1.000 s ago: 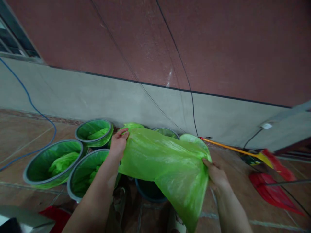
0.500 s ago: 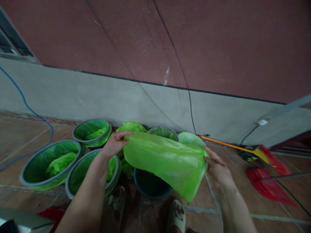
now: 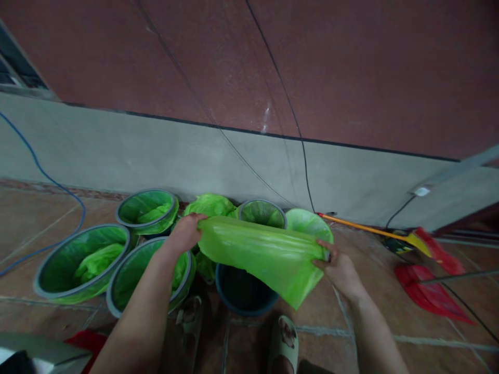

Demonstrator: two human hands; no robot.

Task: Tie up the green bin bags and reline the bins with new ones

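Observation:
A bright green plastic bag [image 3: 265, 254] is stretched between both my hands above a dark blue unlined bin [image 3: 241, 293] on the floor. My left hand [image 3: 185, 234] is closed on the bag's left edge. My right hand [image 3: 337, 267] pinches its right edge. The bag hangs down over the bin's right side. My sandalled foot [image 3: 283, 340] stands just in front of the bin.
Several grey bins lined with green bags [image 3: 83, 259] stand to the left and behind, against the wall [image 3: 156, 156]. A yellow-handled red broom [image 3: 413, 244] and a red dustpan [image 3: 429, 293] lie on the tiled floor at right. A blue cable [image 3: 50, 179] runs at left.
The bag has come lower and nearer the dark bin, and it hangs shorter than before. Both hands have kept their hold on its edges and moved slightly down.

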